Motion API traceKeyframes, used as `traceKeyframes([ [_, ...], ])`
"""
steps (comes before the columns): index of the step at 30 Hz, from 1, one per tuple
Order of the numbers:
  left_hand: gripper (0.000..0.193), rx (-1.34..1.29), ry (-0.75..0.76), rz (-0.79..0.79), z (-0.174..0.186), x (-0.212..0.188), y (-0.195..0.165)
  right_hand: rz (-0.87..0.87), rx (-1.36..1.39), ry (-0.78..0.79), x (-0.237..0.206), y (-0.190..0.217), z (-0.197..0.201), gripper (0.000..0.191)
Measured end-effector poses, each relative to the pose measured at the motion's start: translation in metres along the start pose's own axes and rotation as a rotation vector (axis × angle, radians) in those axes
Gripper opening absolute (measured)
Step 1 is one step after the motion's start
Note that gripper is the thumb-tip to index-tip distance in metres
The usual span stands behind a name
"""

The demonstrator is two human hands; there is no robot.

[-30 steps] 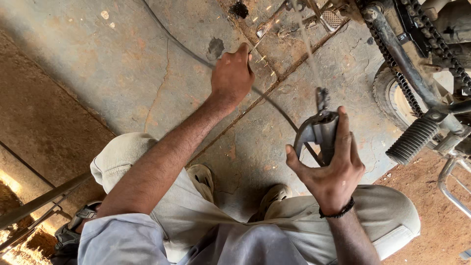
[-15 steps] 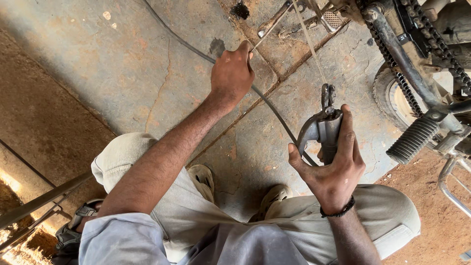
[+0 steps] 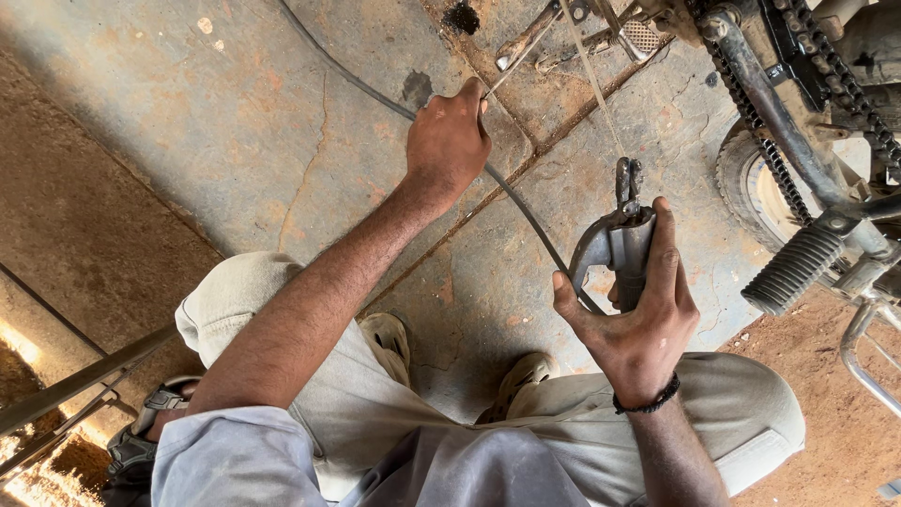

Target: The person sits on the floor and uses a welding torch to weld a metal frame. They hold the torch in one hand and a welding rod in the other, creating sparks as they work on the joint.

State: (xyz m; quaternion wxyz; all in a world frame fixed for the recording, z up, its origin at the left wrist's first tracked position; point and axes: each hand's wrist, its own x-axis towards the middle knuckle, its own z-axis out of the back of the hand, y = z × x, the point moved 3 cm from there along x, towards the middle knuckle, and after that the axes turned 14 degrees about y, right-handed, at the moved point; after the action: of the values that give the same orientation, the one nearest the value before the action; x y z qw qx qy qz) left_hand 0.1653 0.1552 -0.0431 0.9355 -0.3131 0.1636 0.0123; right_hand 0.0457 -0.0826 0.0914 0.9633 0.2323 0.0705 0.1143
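The motorcycle (image 3: 807, 103) is cut off by the top and right edges of the view: only its drive chain (image 3: 826, 70), part of a wheel (image 3: 751, 183), a ribbed rubber footpeg (image 3: 793, 268) and some frame tubes show. Places below are given from that footpeg.

Just left of the footpeg, the right hand (image 3: 638, 319) is closed around a grey metal lever bracket (image 3: 615, 249), thumb on one side and fingers curled up the other; the palm hides the bracket's lower end. A thin bare wire (image 3: 591, 75) runs from the top of the bracket up toward the top edge, where it is lost among metal parts.

Well to the left of the footpeg and higher in the view, the left hand (image 3: 449, 141) is shut in a fist, pinching what seems to be a thin wire end between thumb and forefinger; the fingertips are turned away, so the grip itself is hard to make out. A black cable (image 3: 526, 211) lies on the cracked concrete floor (image 3: 188, 122), passes under that hand and curves down behind the bracket.

Below the footpeg, the person's knees in light trousers (image 3: 751, 422) fill the lower view, with two sandalled feet (image 3: 389, 338) partly hidden between them. Metal rods (image 3: 75, 385) are cut off at the lower left edge.
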Motion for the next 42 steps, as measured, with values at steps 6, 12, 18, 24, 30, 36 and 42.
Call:
traceKeyframes([
  [6,0.011,0.012,-0.021,-0.012,-0.001,0.000,0.000,-0.008,0.016,0.010,0.002,0.000,-0.002,0.110],
  [12,0.012,0.022,-0.040,-0.024,-0.001,0.000,0.000,-0.023,0.006,0.020,0.004,0.002,-0.003,0.110],
  [18,0.013,0.054,-0.066,-0.048,-0.002,0.000,0.000,-0.048,0.027,0.030,0.004,0.003,-0.001,0.110],
  [24,0.005,-0.053,-0.154,-0.017,-0.001,-0.001,0.002,0.037,0.013,0.019,0.005,0.005,0.002,0.112],
  [30,0.013,-0.072,-0.095,-0.030,-0.004,0.000,0.001,-0.006,0.060,0.020,0.003,0.006,0.002,0.112],
  [36,0.012,-0.019,-0.145,-0.020,-0.004,-0.001,0.001,-0.006,0.051,-0.004,0.002,0.009,0.007,0.110],
  [42,0.013,0.003,-0.149,-0.007,-0.005,-0.001,0.002,-0.030,0.071,0.018,0.004,0.010,0.005,0.111],
])
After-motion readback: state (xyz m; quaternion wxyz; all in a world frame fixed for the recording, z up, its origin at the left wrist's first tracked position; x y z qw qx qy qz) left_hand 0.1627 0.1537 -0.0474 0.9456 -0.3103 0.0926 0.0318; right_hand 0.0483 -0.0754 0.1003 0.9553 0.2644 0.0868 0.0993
